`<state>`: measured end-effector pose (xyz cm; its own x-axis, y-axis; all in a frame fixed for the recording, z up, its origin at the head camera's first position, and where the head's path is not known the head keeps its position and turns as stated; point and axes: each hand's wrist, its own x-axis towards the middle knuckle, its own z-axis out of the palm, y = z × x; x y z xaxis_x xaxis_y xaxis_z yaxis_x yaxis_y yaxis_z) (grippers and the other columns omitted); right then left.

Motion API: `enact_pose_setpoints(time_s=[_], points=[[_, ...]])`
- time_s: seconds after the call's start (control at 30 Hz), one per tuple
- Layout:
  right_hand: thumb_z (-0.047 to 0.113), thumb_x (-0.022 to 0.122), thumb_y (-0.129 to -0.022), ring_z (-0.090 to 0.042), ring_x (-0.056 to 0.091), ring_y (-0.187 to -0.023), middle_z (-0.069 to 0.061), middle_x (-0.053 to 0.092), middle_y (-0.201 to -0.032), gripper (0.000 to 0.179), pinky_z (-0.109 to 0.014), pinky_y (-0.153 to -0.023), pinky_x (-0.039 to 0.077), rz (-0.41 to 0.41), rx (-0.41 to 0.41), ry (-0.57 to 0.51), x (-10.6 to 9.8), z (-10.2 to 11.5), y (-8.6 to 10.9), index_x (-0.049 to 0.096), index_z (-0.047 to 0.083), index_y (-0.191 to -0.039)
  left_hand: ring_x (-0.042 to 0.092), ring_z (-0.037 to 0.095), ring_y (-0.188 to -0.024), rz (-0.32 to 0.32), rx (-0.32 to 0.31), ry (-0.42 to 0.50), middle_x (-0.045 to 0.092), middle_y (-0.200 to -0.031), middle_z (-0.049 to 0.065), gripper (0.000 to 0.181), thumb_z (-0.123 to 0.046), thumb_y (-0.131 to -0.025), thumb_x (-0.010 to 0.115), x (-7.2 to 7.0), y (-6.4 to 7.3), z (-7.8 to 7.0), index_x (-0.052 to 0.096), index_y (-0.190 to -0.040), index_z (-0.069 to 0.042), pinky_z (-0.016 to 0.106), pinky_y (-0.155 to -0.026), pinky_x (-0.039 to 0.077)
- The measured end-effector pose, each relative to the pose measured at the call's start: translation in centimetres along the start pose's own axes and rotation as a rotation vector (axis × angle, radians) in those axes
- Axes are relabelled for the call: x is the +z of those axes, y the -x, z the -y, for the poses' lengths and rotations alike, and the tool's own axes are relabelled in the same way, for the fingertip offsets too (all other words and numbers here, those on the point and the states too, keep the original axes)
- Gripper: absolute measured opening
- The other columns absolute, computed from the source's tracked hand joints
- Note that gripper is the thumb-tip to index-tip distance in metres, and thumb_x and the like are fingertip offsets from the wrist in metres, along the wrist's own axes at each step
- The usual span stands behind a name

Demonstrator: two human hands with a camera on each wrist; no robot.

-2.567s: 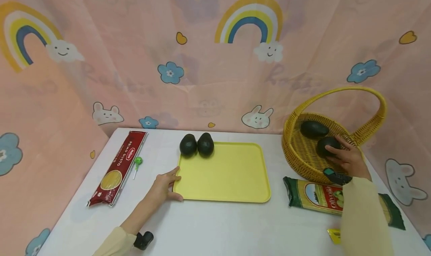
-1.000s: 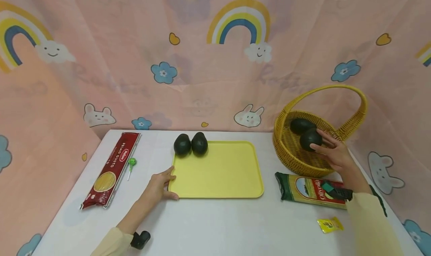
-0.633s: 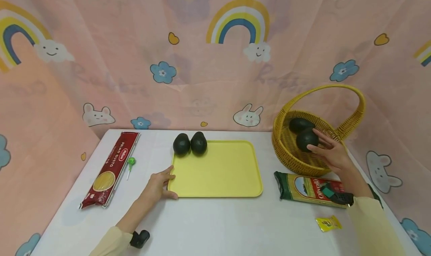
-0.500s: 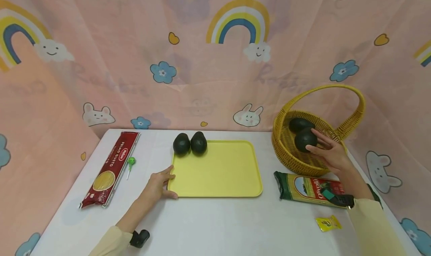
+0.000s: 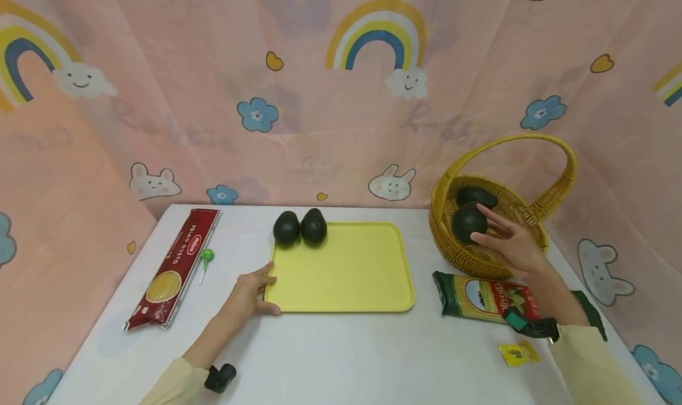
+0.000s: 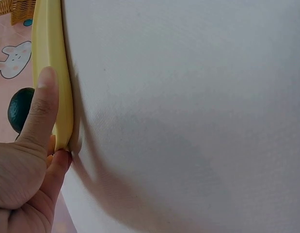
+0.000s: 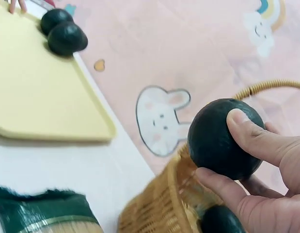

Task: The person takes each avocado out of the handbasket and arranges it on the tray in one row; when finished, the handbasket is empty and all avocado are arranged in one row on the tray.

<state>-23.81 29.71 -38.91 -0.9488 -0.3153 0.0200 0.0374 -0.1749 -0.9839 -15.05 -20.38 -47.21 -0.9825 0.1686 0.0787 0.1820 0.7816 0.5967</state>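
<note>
My right hand (image 5: 514, 248) grips a dark avocado (image 5: 467, 222) between thumb and fingers, held over the yellow wicker basket (image 5: 444, 248). In the right wrist view this avocado (image 7: 221, 141) is raised above the basket's rim. Another avocado (image 5: 476, 196) lies inside the basket, partly covered by the held one. At the near left corner of the pale yellow tray (image 5: 351, 272), my left hand (image 5: 249, 292) holds the edge; the left wrist view has the thumb and fingers at the tray's rim (image 6: 65, 97). Two avocados, a left one (image 5: 286, 228) and a right one (image 5: 314, 227), sit side by side at the tray's far left corner.
A red pasta packet (image 5: 174, 266) and a green lollipop (image 5: 206, 258) lie left of the tray. In front of the basket is a green pasta packet (image 5: 479, 297), partly behind the right forearm. A small yellow sachet (image 5: 518, 353) lies nearer. A pink printed cloth hangs behind the table.
My right hand has lifted the avocado from the basket floor and carried it left, towards the basket's tray side. The left hand keeps its hold on the tray. The head view has shifted slightly.
</note>
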Motion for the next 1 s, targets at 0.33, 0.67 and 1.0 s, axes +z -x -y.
enact_pose_setpoints(time_s=[0.33,0.67,1.0], points=[[-0.006,0.053,-0.094,-0.014,0.067,-0.095,0.000,0.046,-0.123,0.062,-0.028,-0.083,0.055,0.071,0.025,0.025,2.5,0.3,-0.6,0.040,0.024,-0.147,0.061,0.040,-0.108,-0.047,0.077,0.048,0.053,-0.133,0.026,0.074,-0.023,-0.050,0.090,0.2,0.4,0.7,0.065,-0.109,0.015,0.034,-0.083,0.055],[-0.006,0.056,-0.093,-0.012,0.065,-0.098,0.000,0.047,-0.124,0.061,-0.027,-0.083,0.056,0.102,0.036,0.092,4.4,-0.8,-1.7,0.046,0.026,-0.144,0.061,0.038,-0.109,0.001,0.010,0.046,0.049,-0.135,0.027,0.071,-0.012,-0.050,0.091,0.0,0.2,0.0,0.063,-0.109,0.017,0.034,-0.084,0.055],[-0.005,0.060,-0.091,-0.010,0.061,-0.106,-0.012,0.034,-0.141,0.066,-0.031,-0.087,0.055,0.129,0.062,0.160,6.5,-2.2,-3.5,0.038,0.021,-0.148,0.063,0.036,-0.105,-0.008,0.017,0.020,0.050,-0.135,0.027,0.071,-0.013,-0.050,0.091,0.0,0.1,0.1,0.064,-0.108,0.016,0.035,-0.084,0.055]])
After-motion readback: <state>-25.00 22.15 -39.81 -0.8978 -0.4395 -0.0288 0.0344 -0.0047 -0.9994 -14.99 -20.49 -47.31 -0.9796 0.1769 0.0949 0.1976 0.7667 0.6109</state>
